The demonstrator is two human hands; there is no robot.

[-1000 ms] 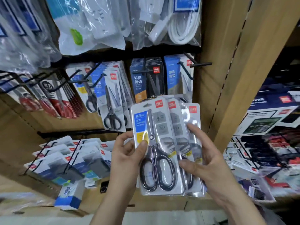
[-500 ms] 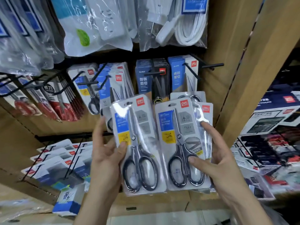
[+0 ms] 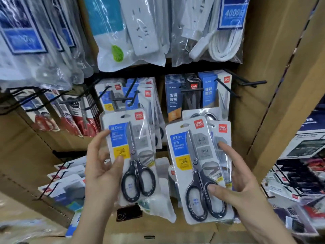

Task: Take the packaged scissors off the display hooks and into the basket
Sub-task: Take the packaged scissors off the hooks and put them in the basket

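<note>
Packaged scissors — one pack (image 3: pixel 131 155) was pinched in my left hand (image 3: pixel 100 173), thumb on its front; a fanned stack of packs (image 3: pixel 198 173) was gripped in my right hand (image 3: pixel 241 191), apart from the first. All were off the display hooks (image 3: pixel 226 87), which stood above and beyond my hands with more packs hanging. Basket — not in view, contents unknown. By my judgement, removal was done for these; the drop-off remained.
</note>
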